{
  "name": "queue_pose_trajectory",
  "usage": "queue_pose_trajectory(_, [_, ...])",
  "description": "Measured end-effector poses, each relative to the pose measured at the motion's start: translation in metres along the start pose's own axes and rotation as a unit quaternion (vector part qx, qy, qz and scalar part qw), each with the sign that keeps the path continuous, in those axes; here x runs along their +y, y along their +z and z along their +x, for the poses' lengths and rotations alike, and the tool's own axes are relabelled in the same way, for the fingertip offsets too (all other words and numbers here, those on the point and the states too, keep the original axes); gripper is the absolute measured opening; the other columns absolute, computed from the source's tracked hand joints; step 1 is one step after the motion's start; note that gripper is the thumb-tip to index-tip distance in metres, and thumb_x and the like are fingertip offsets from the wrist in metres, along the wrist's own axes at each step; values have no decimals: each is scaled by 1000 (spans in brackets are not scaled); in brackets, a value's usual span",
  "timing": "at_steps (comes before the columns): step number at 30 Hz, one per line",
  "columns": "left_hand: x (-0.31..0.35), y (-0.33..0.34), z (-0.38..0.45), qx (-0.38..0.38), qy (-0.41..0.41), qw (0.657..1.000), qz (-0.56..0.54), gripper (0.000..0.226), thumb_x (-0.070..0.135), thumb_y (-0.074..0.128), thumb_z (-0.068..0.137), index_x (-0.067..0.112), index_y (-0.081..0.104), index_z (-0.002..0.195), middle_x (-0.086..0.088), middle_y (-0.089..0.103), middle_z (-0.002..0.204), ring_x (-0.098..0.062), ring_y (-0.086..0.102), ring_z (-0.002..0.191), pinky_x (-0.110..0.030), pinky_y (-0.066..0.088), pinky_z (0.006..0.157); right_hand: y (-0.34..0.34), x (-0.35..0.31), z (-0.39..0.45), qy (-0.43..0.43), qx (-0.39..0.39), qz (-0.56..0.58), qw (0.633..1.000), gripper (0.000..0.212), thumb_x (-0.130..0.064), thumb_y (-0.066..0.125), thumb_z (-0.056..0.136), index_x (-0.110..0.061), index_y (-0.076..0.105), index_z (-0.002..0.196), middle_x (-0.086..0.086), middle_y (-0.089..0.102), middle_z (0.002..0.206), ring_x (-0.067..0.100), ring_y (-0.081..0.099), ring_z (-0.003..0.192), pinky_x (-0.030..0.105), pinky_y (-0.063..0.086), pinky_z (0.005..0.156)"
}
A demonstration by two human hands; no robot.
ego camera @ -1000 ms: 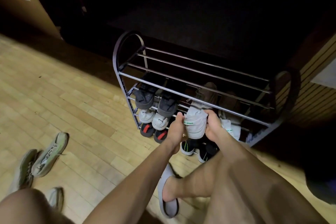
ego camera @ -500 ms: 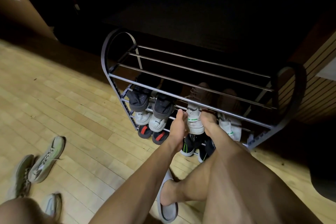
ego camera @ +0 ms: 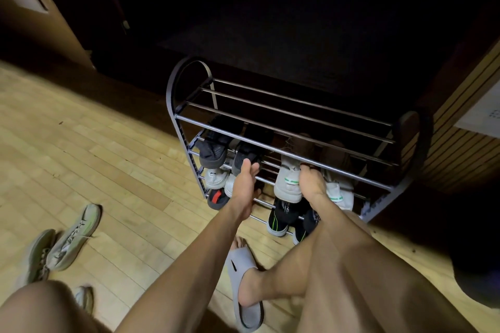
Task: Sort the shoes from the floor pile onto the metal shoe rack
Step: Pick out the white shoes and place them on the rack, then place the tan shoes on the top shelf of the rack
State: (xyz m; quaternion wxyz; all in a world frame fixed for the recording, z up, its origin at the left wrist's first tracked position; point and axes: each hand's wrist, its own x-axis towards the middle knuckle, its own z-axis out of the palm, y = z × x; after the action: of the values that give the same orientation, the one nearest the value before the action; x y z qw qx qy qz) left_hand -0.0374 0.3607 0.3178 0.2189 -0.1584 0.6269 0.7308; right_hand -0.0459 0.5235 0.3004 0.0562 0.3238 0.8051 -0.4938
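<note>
The metal shoe rack (ego camera: 173, 84) stands against a dark wall, its top tier bare. A white shoe with a green heel tab (ego camera: 288, 184) sits heel-out on a middle tier, beside its mate (ego camera: 339, 194). My right hand (ego camera: 311, 184) holds the white shoe at its right side, fingers curled over its collar under the front bar. My left hand (ego camera: 244, 184) hovers to the shoe's left with straight fingers, touching nothing. Dark grey shoes (ego camera: 213, 149) fill the left of that tier. Pale green sneakers (ego camera: 73, 238) lie on the floor at the left.
Lower tiers hold white shoes (ego camera: 216, 177), a black-and-red shoe (ego camera: 216, 199) and black shoes with green stripes (ego camera: 280, 217). My foot in a grey slide (ego camera: 243, 286) rests before the rack. Another sneaker (ego camera: 84, 297) lies by my left knee. A slatted wooden panel (ego camera: 460, 159) flanks the rack.
The white shoe has gone from in front of the rack onto the middle tier. My left hand has let go of it and moved left; my right hand stays on it.
</note>
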Motion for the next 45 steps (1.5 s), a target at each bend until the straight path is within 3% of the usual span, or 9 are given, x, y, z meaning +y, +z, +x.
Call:
queue_pose_trajectory(3, [15,-20,-12,22,47,999,12,57,46,22,105,11,47,143,2,49,145,-13,44,132,-28,36,101,-3,-13,-21,-62,5,-15,998,47,-31,31,104,2,57,125,25,57,129,37,53,120,36,41,96])
queue_pose_trajectory(6, [27,-41,-26,40,89,995,32,54,45,25,105,14,52,139,6,59,132,-11,52,120,-31,38,99,1,-26,-43,-98,-10,-25,995,44,-32,30,103,-3,62,111,23,61,122,36,55,112,39,39,95])
queue_pose_trajectory(14, [53,-114,-83,141,207,966,59,39,38,37,100,21,70,112,7,69,113,-9,61,109,-31,45,96,29,-57,-104,-208,-87,-70,972,47,-33,32,103,-5,51,135,11,54,141,32,47,130,42,35,107])
queue_pose_trajectory(16, [59,-133,-101,172,219,960,35,34,31,41,101,17,71,105,3,72,104,-7,63,92,-29,47,85,41,-73,-116,-212,-112,-41,970,46,-37,38,100,-10,59,130,7,66,126,26,60,113,42,48,95])
queue_pose_trajectory(17, [61,-143,-111,184,230,955,29,31,28,42,100,16,71,101,2,73,98,-8,62,85,-28,47,79,48,-81,-122,-193,-138,3,971,42,-37,42,98,-13,64,125,3,72,107,19,65,92,36,53,77])
queue_pose_trajectory(18, [64,-153,-122,195,241,950,32,29,25,44,99,16,71,98,2,72,93,-8,60,80,-27,47,75,55,-90,-130,-173,-171,49,969,37,-35,44,98,-14,66,120,-1,71,87,14,63,71,29,49,59])
queue_pose_trajectory(20, [69,-176,-144,219,262,939,48,27,22,45,97,15,70,93,1,72,87,-9,58,74,-24,46,68,67,-107,-149,-186,-210,84,956,33,-32,38,101,-15,65,112,1,68,76,12,56,59,23,39,49])
queue_pose_trajectory(29, [84,-282,-253,344,325,880,41,28,16,44,95,12,61,73,-4,58,65,-7,44,48,-18,35,46,108,-160,-239,-348,-251,57,901,49,-39,28,99,-20,72,86,2,66,63,13,58,56,25,39,54])
queue_pose_trajectory(45, [59,-424,-329,488,283,826,5,30,19,44,95,8,60,72,-5,55,61,-9,40,45,-20,33,46,268,-237,-318,-399,-364,8,841,49,-37,31,92,-12,71,78,4,64,62,13,56,54,33,42,62])
